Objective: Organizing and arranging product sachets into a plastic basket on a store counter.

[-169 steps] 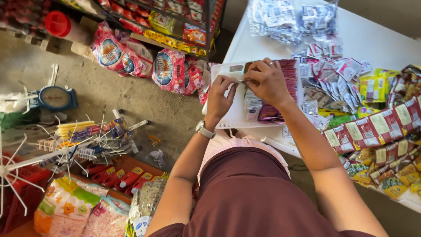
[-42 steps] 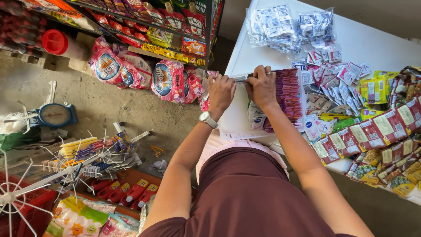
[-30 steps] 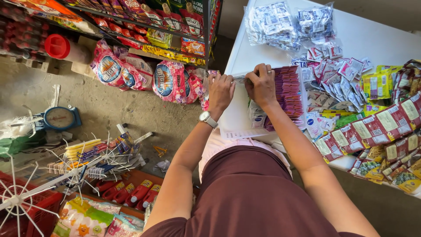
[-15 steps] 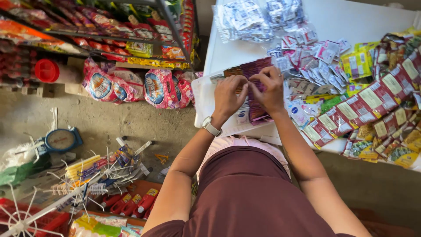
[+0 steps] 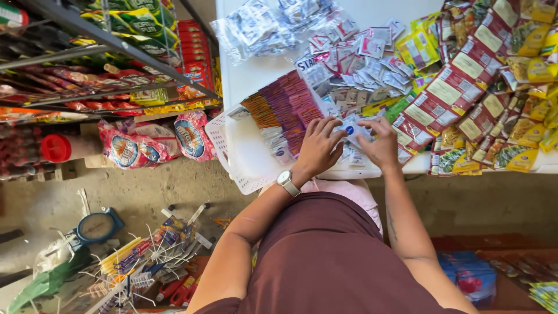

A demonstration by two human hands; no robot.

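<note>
Both my hands work at the near edge of the white table (image 5: 256, 70). My left hand (image 5: 318, 145), a round pale-faced wristwatch (image 5: 287, 181) on its wrist, lies palm down with the fingers curled and close together on the small glossy white-and-blue sachets (image 5: 352, 131). My right hand (image 5: 383, 144) sits just beside it, fingers bent, thumb and forefinger pinching the edge of one of those sachets. The sachets lie in a loose, crinkled heap at the table edge, between my two hands.

Left of my left hand: a tight row of flat red, purple and orange packets (image 5: 285, 107) standing on edge in a white perforated plastic basket (image 5: 226, 148). Right of my right hand: overlapping strips of shiny red-and-cream foil packets (image 5: 450, 96). Farther back: clear bags of small white sachets (image 5: 256, 29).
</note>
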